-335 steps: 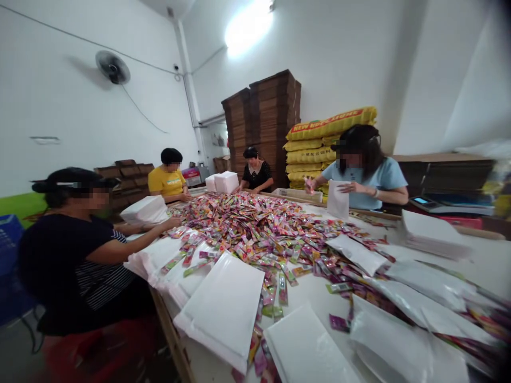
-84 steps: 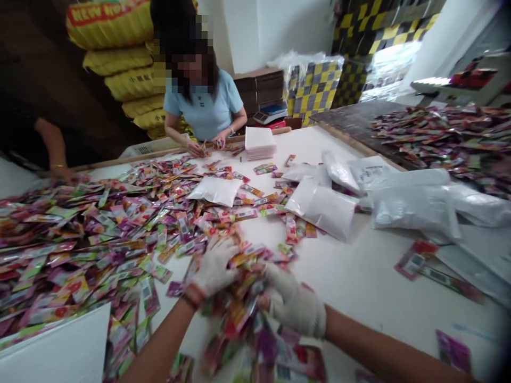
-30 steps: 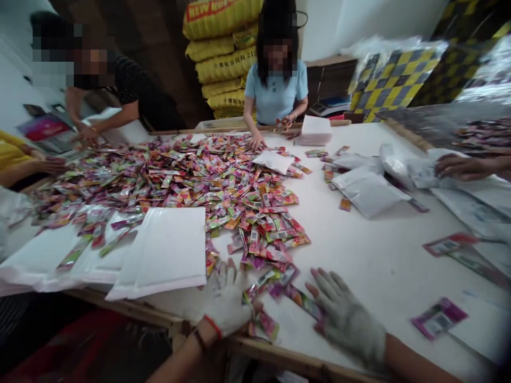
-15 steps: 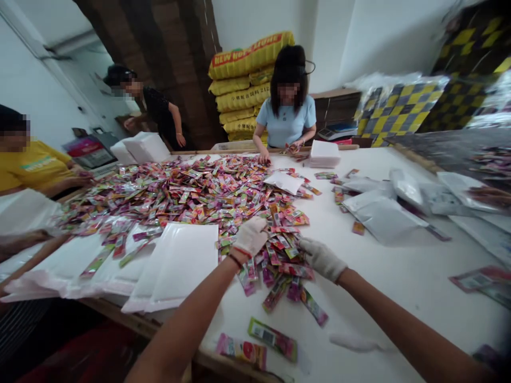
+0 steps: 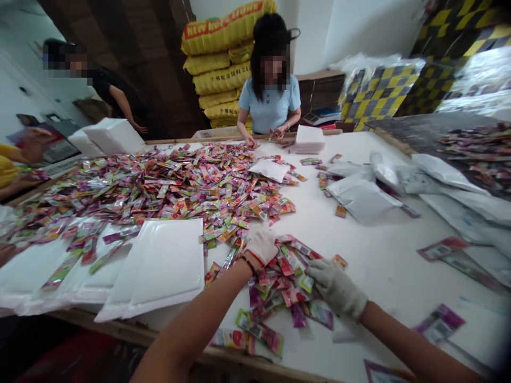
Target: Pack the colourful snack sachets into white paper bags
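Between my two hands lies a small heap of colourful sachets [image 5: 293,295], pink, green and purple, on the white tabletop. My left hand [image 5: 260,243], in a white knitted glove with a red edge, presses against the heap's far left side; its fingers are blurred and partly hidden. On the right, my gloved right hand [image 5: 337,286] lies against the heap with its fingers stretched out, touching the sachets. A much larger pile of sachets [image 5: 159,183] spreads to the far left. Left of my left hand lie white padded envelopes [image 5: 167,260] in an overlapping row.
Filled white envelopes [image 5: 363,199] lie on the right side of the white table [image 5: 383,260]. A person in light blue [image 5: 269,103] handles sachets across the table. Others stand at left. A stack of white envelopes [image 5: 310,139] and yellow sacks [image 5: 221,77] are at the back.
Both hands have come nearer with the small heap, which now sits closer to the front edge and apart from the large pile. The view has shifted to the right.
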Tool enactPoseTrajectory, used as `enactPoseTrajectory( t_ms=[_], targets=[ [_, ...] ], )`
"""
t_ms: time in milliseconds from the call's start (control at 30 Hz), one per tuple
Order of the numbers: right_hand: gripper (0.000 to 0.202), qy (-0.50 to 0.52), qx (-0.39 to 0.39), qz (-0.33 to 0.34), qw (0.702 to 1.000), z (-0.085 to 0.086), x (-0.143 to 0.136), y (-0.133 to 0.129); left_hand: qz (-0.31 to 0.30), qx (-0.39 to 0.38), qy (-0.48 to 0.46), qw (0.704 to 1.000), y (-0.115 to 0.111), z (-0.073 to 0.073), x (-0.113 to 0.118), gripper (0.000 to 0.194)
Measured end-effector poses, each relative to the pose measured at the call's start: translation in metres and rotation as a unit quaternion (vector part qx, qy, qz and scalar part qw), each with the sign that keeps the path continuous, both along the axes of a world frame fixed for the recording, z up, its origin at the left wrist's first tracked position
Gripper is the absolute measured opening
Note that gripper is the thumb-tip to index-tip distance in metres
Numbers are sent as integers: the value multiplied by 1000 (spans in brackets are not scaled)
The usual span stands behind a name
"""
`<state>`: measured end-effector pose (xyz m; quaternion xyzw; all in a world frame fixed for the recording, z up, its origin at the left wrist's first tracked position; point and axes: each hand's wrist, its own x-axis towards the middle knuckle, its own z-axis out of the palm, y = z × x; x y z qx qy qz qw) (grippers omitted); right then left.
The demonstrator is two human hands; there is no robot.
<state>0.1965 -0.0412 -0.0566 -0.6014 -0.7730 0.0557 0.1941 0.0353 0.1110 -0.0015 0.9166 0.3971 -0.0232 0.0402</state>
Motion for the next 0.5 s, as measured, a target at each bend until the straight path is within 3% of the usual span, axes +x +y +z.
enactPoseTrajectory(
  t_ms=[100,200,267,367,433,500],
  targets=[
    [28,-30,-49,27,998,8,-1,4,-90,-16,0,996,3,2,22,21],
    [28,7,-49,42,998,17,6,10,-88,-56,-9,994,19,14,28,21],
    [30,79,-21,-12,997,24,14,17,-48,-49,-38,997,36,30,20,29],
    [36,155,-10,-154,976,34,25,36,20,-60,-60,996,56,52,1,37],
    [35,119,-53,-216,968,37,25,53,35,-89,-11,995,60,54,-4,38],
    [33,40,-146,-232,961,37,21,68,29,-118,59,991,57,44,-3,36]
  ],
)
